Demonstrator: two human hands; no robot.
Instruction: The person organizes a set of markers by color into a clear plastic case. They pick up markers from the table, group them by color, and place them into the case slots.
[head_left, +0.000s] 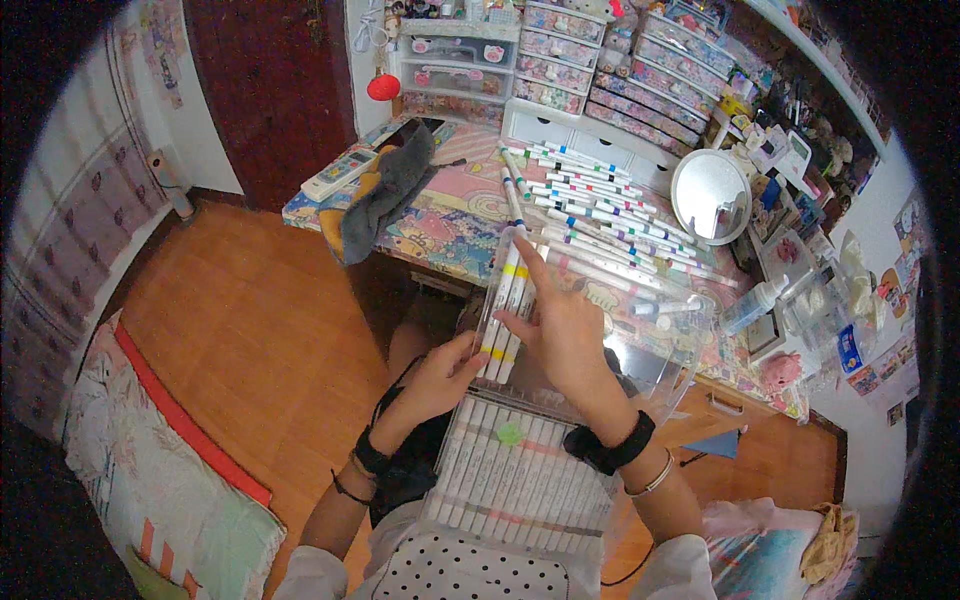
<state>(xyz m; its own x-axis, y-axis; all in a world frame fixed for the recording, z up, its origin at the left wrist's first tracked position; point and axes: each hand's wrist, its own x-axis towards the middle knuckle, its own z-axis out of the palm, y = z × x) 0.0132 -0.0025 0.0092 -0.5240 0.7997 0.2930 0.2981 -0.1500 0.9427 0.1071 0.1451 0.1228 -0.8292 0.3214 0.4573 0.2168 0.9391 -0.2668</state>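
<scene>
Across my lap and the desk edge lies a clear plastic marker case (690, 365), opened out. White markers with yellow bands (508, 300) stand side by side in its upper tray, along the left wall. My left hand (440, 375) grips the tray's left edge, its thumb and fingertips at the markers' lower ends. Over the same markers is my right hand (565, 325), index finger stretched toward their upper ends and thumb apart, touching them lower down. Below, the case's other half (520, 475) holds a row of white markers under clear plastic.
Many loose white markers (600, 200) with coloured caps lie on the patterned desk (430, 225). A round mirror (711, 197), a spray bottle (755, 305) and drawer units (555, 60) stand behind and right. A grey cloth (390, 185) hangs over the desk's left edge.
</scene>
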